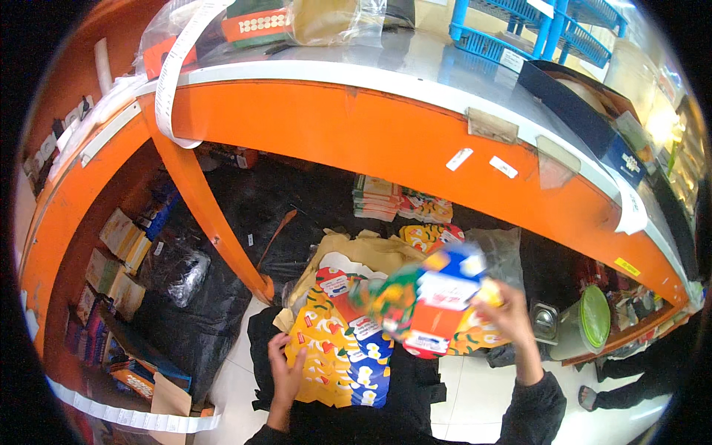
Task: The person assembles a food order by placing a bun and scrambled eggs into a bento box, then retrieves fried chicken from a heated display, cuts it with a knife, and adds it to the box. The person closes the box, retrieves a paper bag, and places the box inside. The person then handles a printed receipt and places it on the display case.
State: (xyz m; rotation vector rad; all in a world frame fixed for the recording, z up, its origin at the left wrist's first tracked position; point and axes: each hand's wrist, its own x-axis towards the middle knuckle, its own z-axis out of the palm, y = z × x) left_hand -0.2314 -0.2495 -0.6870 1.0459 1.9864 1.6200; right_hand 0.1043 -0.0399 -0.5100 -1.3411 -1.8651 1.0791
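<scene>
Two bare hands meet over colourful packs. The right hand has its fingers closed on the right edge of the held packs, which hang above the right side of a pile, probably so they stay clear of it. The left hand has its fingers spread, nothing gripped, at the left edge of a yellow pack, perhaps steadying it. Tan wrapping lies behind, likely as a loose backing.

The held packs look blurred: green, blue, red and yellow patches, white labels. The yellow pack carries white and red shapes; a blue pack adjoins it. More stacked packs sit beneath the orange-fronted worktop.
</scene>
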